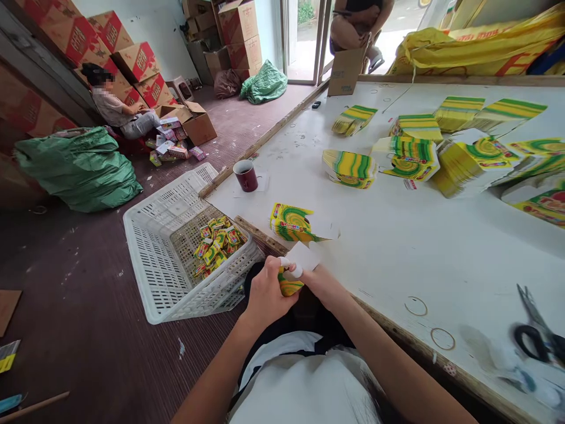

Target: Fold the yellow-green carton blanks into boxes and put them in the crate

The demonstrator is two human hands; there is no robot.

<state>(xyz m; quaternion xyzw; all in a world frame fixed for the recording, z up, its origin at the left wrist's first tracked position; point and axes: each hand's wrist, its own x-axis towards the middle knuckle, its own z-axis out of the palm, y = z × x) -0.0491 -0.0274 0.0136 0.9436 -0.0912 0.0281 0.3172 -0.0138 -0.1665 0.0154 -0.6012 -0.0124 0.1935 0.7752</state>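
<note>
My left hand [268, 292] is closed around a small yellow and green carton [290, 285] at the table's near edge. A white flap [303, 257] stands out from the carton on its far side. My right hand [318, 281] is on the same carton from the right, its fingers partly hidden. White coverings wrap some of the fingertips. Just beyond my hands lies a fanned stack of flat yellow and green cartons [291, 222]. To the left, a white plastic basket [152, 259] holds many small folded cartons [217, 246].
A dark red mug [245, 176] stands near the table's left edge. More stacks of flat cartons [408, 158] lie across the white table [375, 247]. Scissors [536, 330] rest at the right. One person [119, 106] sits among boxes; another [359, 26] sits by the doorway.
</note>
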